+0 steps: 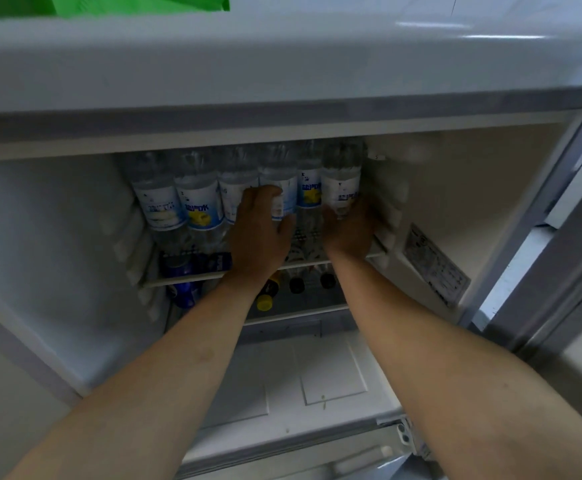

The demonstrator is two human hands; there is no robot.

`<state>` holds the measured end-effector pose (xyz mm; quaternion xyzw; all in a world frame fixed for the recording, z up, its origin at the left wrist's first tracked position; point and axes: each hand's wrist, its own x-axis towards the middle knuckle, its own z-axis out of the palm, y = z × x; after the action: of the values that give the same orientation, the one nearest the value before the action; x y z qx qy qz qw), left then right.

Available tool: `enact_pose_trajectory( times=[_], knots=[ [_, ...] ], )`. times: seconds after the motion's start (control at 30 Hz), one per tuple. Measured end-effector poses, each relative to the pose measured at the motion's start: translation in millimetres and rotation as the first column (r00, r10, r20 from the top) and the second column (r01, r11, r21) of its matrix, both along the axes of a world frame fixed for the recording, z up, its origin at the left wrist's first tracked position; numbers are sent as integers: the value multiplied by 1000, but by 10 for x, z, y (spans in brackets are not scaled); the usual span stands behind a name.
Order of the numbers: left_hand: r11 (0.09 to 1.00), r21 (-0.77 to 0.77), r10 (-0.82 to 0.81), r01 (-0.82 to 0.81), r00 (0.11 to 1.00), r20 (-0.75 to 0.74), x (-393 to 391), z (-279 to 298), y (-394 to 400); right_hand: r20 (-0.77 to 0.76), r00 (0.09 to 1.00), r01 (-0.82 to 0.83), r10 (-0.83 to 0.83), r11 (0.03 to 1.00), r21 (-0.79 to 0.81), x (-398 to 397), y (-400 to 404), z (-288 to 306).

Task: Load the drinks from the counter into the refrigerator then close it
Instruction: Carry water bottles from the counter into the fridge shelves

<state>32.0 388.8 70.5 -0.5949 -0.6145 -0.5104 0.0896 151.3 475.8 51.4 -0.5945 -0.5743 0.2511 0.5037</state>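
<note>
The refrigerator [75,271] stands open below me. Several clear bottles with blue, white and yellow labels stand in a row on its upper wire shelf [185,277]. My left hand [260,237] grips one bottle [280,181] in the middle of the row, fingers curled round its label. My right hand [350,230] grips the rightmost bottle [341,178], next to the fridge's right wall. Both forearms reach in from the bottom of the view.
Blue cans [178,265] lie at the shelf's left. On the shelf below are a yellow-capped bottle [265,301] and dark-capped bottles [296,285]. A white drawer cover [317,375] sits at the bottom. The open door [559,306] is at the right. Something green [137,5] lies on top of the fridge.
</note>
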Motion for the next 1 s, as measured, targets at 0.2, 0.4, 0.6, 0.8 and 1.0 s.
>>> enact_pose_trajectory(
  times=[0.2, 0.4, 0.6, 0.8, 1.0],
  knots=[
    [997, -59, -41, 42, 999, 16, -27, -11, -37, 33, 999, -15, 17, 998, -61, 12, 98, 77],
    [996, -68, -44, 50, 996, 83, -87, -76, -154, 10, 998, -61, 61, 998, -17, 49, 71, 49],
    [996, 28, 68, -80, 955, 288, -141, -153, -384, 12, 998, -60, 60, 998, -1, 56, 49, 36],
    [991, 19, 104, -129, 871, 481, -89, -358, -717, -25, 999, -29, 29, 999, 17, 28, -50, 21],
    [998, 5, 47, -59, 844, 534, 45, -612, -1138, -153, 987, -10, 52, 964, 265, -18, -619, -36]
  ],
)
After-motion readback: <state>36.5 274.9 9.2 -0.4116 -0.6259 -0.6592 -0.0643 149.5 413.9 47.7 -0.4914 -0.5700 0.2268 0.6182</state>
